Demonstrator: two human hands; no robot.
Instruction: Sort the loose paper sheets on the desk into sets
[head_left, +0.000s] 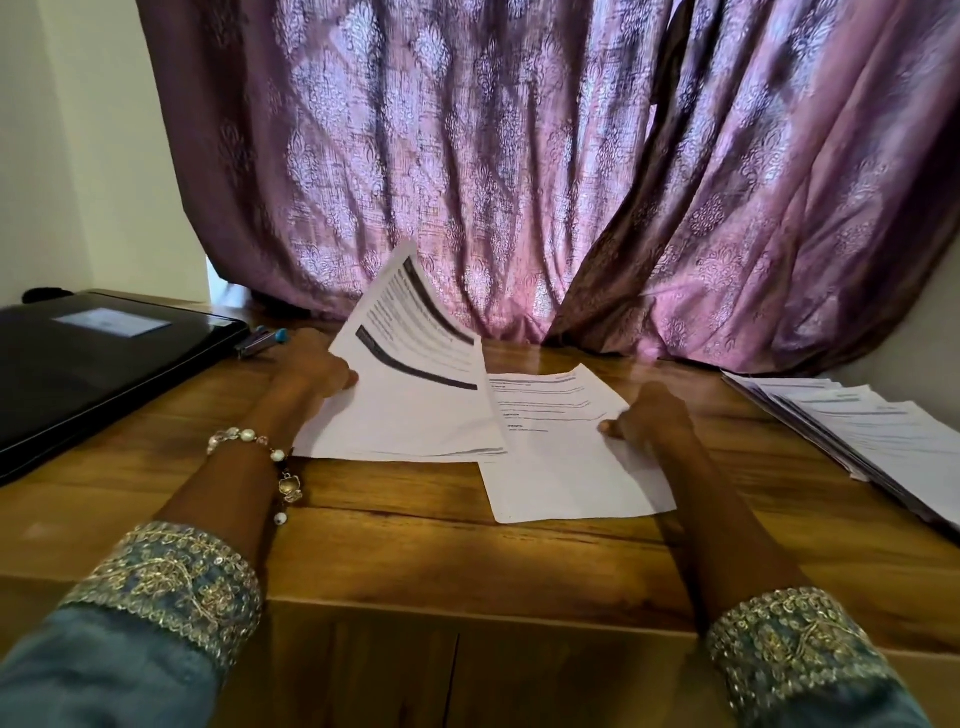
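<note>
A purple patterned curtain (545, 171) hangs across the back, its hem reaching the far edge of a wooden desk (415, 551). A closed black laptop (98, 358) lies at the desk's left end, with a blue-tipped pen (260, 340) just beside its right edge. At the right end rests a fanned stack of printed sheets (862, 436), well apart from the papers at centre. Centre: a flat printed sheet (561, 457) lies on the desk, partly overlapped on its left by a set of raised sheets (415, 384) — these curl upward, their far corner lifted toward the curtain, their near edge close to the desk. The left hand (311, 369) grips the raised sheets at their left edge, thumb on top and the other fingers hidden beneath. The right hand (649, 418) rests on the right edge of the flat sheet with fingers bent; whether they pinch the paper or merely press it cannot be told. Both forearms emerge from blue embroidered sleeves (171, 582) — the left wrist carries a beaded bracelet (260, 449).
</note>
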